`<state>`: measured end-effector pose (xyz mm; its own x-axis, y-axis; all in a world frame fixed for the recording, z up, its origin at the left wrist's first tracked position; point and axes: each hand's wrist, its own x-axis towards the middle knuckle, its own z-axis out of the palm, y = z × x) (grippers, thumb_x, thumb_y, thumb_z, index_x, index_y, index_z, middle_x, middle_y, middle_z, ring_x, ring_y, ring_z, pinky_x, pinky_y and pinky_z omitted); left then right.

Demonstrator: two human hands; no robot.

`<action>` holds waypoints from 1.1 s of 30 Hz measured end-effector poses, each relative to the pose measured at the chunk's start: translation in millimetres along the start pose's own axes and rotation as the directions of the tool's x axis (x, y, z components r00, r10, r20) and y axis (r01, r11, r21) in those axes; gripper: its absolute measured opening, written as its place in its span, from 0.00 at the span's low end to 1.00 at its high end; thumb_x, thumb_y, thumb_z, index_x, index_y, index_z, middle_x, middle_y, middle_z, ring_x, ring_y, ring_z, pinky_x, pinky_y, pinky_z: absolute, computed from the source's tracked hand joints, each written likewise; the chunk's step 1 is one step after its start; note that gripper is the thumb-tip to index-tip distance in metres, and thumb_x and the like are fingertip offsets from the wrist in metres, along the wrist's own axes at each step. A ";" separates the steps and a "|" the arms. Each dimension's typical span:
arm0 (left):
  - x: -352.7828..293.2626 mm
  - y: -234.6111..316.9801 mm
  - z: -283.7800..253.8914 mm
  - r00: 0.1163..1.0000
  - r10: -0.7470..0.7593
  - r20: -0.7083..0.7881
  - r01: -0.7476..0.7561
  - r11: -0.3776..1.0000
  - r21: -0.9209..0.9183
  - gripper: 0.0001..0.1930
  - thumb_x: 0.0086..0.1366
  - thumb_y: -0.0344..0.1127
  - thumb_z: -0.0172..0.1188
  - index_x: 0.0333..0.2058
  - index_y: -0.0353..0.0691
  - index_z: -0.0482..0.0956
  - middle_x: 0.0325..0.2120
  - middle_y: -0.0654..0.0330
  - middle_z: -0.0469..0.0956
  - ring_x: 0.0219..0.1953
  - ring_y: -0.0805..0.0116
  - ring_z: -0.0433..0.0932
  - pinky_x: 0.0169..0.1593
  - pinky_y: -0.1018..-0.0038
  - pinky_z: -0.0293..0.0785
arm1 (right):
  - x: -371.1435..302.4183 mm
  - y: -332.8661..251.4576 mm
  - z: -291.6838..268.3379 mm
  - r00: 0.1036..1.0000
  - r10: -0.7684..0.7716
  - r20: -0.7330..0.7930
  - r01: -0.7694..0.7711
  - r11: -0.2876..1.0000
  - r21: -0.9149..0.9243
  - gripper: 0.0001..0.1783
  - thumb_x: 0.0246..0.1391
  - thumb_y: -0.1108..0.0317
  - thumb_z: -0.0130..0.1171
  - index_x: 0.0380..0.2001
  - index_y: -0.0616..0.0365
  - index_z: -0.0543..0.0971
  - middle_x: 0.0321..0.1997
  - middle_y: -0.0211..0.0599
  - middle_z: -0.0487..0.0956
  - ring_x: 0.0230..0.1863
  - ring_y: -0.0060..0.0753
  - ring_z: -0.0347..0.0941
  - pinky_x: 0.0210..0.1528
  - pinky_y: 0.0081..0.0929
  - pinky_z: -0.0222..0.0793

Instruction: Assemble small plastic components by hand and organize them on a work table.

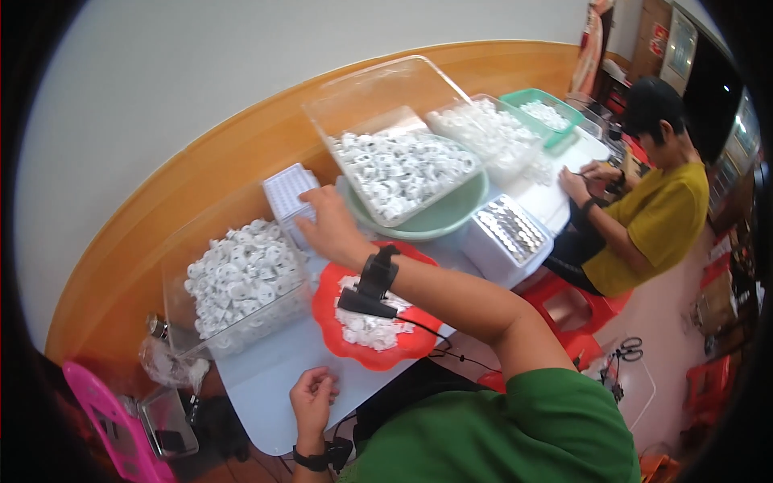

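My right hand (330,229) reaches forward over the table, fingers apart, its tips at the right edge of a pale box (286,190) with rows of small marks or pieces on its top. Whether it grips the box is hard to see. Low at the front, my left hand (312,396) is held near the table edge with its fingers curled in; what they hold, if anything, is hidden. Under my right forearm stands a red scalloped bowl (328,334) with small flat white pieces (372,332). A black device with a cable is strapped to my right wrist.
Left of the bowl is a clear bin (179,322) of white round parts. Behind, another clear bin (403,211) rests on a green basin (475,201). A box of silvery pieces (509,228) stands to the right. A co-worker in yellow (668,217) sits beyond. A pink chair (101,410) is at left.
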<state>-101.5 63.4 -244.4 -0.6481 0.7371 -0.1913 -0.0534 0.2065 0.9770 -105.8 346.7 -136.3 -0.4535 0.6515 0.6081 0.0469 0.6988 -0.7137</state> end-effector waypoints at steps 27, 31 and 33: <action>12.6 25.2 63.2 0.895 0.439 -0.074 -0.373 0.831 0.413 0.22 0.59 0.32 0.56 0.53 0.35 0.68 0.51 0.52 0.64 0.51 0.58 0.67 0.47 0.73 0.68 | -167.1 -8.6 -199.5 0.910 0.082 0.405 -0.050 0.995 -0.087 0.11 0.43 0.76 0.61 0.33 0.62 0.76 0.32 0.42 0.75 0.32 0.46 0.73 0.34 0.34 0.70; 19.5 36.3 63.8 0.917 0.397 -0.038 -0.366 0.877 0.310 0.23 0.58 0.29 0.54 0.53 0.35 0.68 0.51 0.53 0.65 0.50 0.61 0.68 0.47 0.74 0.68 | -170.9 -7.4 -192.1 0.886 0.029 0.462 0.035 0.991 -0.130 0.12 0.41 0.75 0.62 0.32 0.61 0.75 0.34 0.41 0.75 0.35 0.46 0.73 0.35 0.36 0.70; 28.3 36.3 58.8 0.919 0.394 0.006 -0.386 0.896 0.221 0.23 0.57 0.27 0.52 0.53 0.35 0.68 0.51 0.54 0.65 0.50 0.64 0.68 0.46 0.75 0.69 | -172.6 -9.9 -191.3 0.844 0.005 0.536 0.059 0.993 -0.102 0.12 0.42 0.74 0.62 0.33 0.61 0.75 0.33 0.41 0.75 0.35 0.46 0.73 0.35 0.36 0.70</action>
<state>-77.1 129.6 -219.9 -0.6123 0.7625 0.2088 0.3702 0.0432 0.9279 142.3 283.7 -167.8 -0.8596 0.3955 0.3234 0.1110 0.7626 -0.6373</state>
